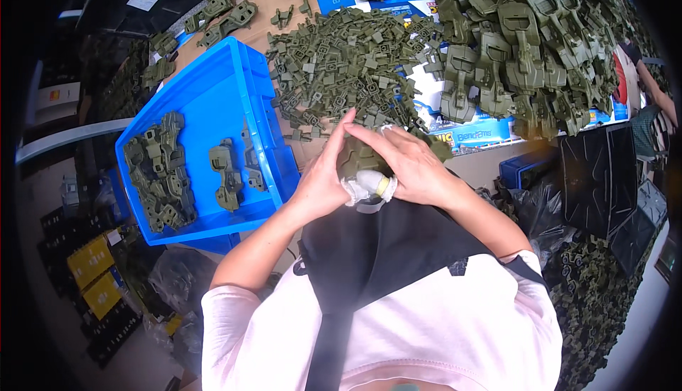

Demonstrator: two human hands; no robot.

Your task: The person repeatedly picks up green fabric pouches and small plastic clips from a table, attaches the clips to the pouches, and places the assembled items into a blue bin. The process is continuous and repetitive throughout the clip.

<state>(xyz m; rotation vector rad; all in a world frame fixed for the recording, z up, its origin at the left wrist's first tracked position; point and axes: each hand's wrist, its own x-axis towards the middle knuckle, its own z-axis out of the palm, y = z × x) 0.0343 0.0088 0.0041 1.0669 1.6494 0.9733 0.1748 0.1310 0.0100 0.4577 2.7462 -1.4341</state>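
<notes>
Close in front of my body, an olive-green moulded plastic part point(361, 156) sits between my two hands. My left hand point(321, 178) closes on it from the left, with the index finger pointing up and away. From the other side my right hand point(419, 169) wraps over it, fingers bent toward the left hand. White wrappings point(368, 186) cover the thumbs below the part. Fingers hide much of its shape. Just beyond lies a heap of small olive-green plastic pieces point(334, 68), some with square openings.
At left, a tilted blue crate point(264, 100) holds several larger olive parts point(167, 171). More large olive parts point(522, 36) pile up at the far right on printed cardboard. Another person's arm point(657, 89) shows at the right edge, above black trays point(597, 178). Small parts point(597, 291) fill the lower right.
</notes>
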